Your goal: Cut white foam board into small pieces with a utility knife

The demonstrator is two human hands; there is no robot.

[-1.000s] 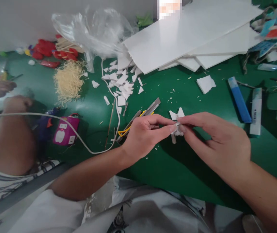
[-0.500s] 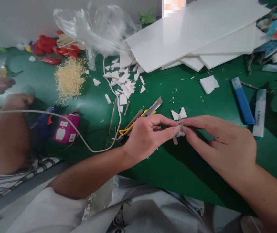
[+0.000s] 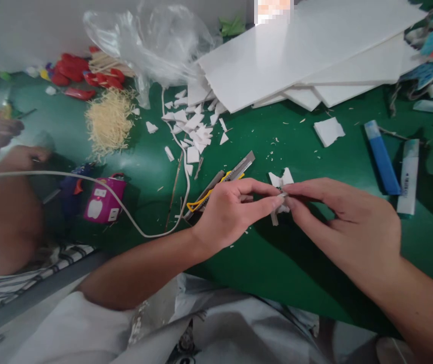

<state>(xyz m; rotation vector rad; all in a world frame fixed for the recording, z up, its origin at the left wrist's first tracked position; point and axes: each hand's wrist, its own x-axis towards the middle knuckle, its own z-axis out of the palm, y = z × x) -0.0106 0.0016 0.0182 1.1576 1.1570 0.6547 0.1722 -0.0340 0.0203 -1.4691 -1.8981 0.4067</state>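
Thumb and forefinger of my left hand (image 3: 235, 210) are pinched on a small white foam piece (image 3: 282, 197). From the other side, my right hand (image 3: 348, 217) pinches the same piece, and the fingertips of both hands nearly meet. My fingers cover much of it. A notched white foam scrap (image 3: 281, 178) shows just behind the fingertips; whether it joins the held piece I cannot tell. Below them a narrow greyish strip (image 3: 274, 217) sticks out. Beside my left hand lies a utility knife (image 3: 239, 167) with yellow on its handle and its blade out, partly hidden by the hand.
White foam sheets (image 3: 261, 65) are stacked at the back, near a clear plastic bag (image 3: 159, 45). Foam offcuts (image 3: 197, 134), a pile of thin yellowish strands (image 3: 108, 121), a magenta box (image 3: 104, 202) and a white cable (image 3: 140, 233) lie leftward. A co-worker's arm (image 3: 7, 202) rests at far left.
The view has shifted slightly, so the things on the table appear a little further right. Both hands keep their pinch on the foam piece, with hardly any movement.
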